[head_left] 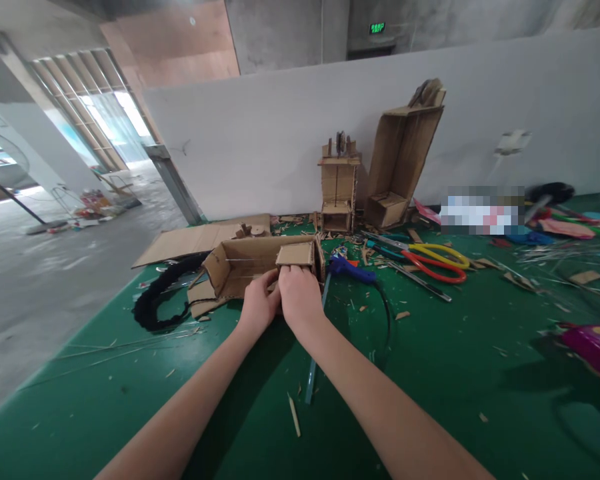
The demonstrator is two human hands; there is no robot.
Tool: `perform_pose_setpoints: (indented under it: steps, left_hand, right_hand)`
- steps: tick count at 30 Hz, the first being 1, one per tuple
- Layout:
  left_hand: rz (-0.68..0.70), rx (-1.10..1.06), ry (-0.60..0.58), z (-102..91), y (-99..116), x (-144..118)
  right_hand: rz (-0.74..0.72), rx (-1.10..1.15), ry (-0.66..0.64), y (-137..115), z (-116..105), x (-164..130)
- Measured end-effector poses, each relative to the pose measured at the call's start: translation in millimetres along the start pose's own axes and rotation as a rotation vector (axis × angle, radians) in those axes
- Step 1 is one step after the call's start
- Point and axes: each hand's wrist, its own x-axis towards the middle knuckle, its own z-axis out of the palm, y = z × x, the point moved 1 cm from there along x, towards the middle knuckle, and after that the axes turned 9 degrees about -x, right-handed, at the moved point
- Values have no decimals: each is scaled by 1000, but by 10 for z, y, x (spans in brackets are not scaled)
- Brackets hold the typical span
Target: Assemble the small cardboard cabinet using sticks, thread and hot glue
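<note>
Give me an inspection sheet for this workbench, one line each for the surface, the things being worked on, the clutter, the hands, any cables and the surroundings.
Surface: green table top, littered with cardboard scraps and thin sticks.
Job's things: open cardboard box lying on its side, with a small cardboard block at its front edge.
Clutter: blue glue gun, yellow and red scissors, two upright cardboard models at the wall, flat cardboard sheet, black braided loop, pink object.
Hands: left hand and right hand both press on the block and box, side by side.
Cables: black cord running from the glue gun.
Surroundings: white partition wall, concrete floor to the left.
</note>
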Motion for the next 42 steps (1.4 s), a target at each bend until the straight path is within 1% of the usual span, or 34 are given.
perform_pose_setpoints:
  steps: [6, 9, 12, 18, 22, 27, 32, 38, 42]
  left_hand:
    - [-3, 46, -34, -30, 62, -4]
    - [-4, 69, -28, -34, 84, -10]
    - [-13, 68, -27, -29, 78, -9]
    - [-29, 36, -29, -23, 23, -4]
    - [-43, 7, -32, -22, 17, -17]
    - [-40, -16, -45, -28, 48, -37]
    - [-38, -24, -33, -24, 66, -54]
    - [-42, -32, 2, -20, 44, -20]
    - [-34, -53, -1, -23, 20, -8]
  right_hand:
    - [-27, -15, 11, 29, 12, -42]
    - [-4, -37, 6, 31, 13, -63]
    - [16, -53, -9, 25, 16, -62]
    - [-39, -47, -16, 7, 26, -17]
    - [-45, -27, -44, 2, -8, 14]
    - [-13, -2, -112, 4, -74, 49]
    - [-5, 4, -140, -8, -85, 48]
    - [-9, -33, -129, -12, -76, 21]
    - [-32, -57, -95, 14, -73, -19]
